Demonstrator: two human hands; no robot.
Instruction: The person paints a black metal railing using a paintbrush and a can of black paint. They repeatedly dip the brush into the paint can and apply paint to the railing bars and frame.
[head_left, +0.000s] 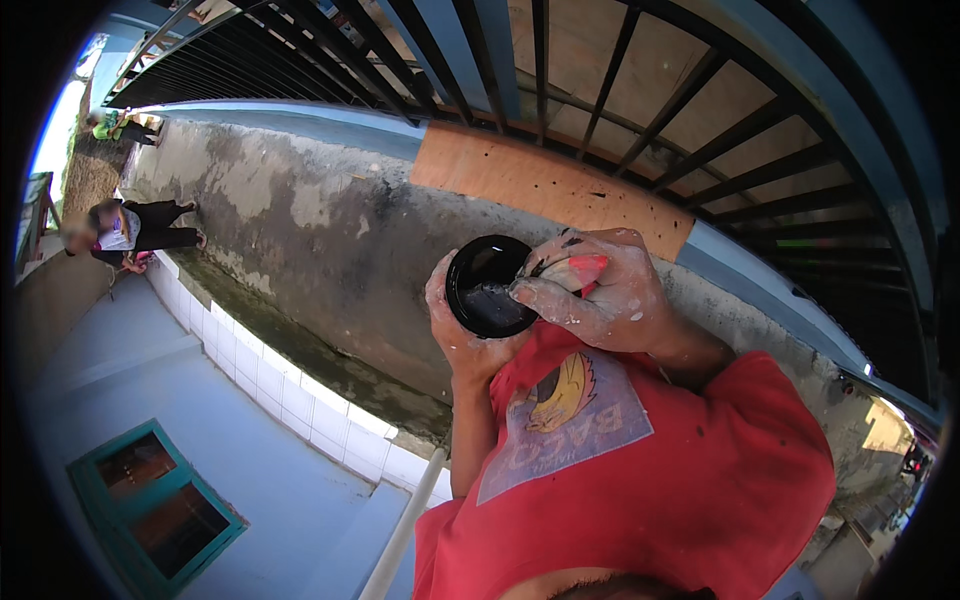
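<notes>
My left hand (472, 346) is wrapped around a round black container (496, 330) and holds it up in front of my red shirt. Glossy black paint or a similar dark liquid (484, 262) shows inside. Over the right side of its rim, my right hand (619, 300) pinches a small paintbrush (587, 268) with a red part on its handle. The fingers cover much of the brush, and its tip is hard to make out near the rim. Whitish smears coat my right hand, with black stains on the fingers.
A black metal fence (667, 142) rises from a low blue wall beside an orange tiled ledge (540, 176). A concrete path (300, 217) runs to two people (142, 229) and a further person in green (112, 127). Opposite are a gutter (322, 352), white tiles (285, 397) and a pale pole (405, 525).
</notes>
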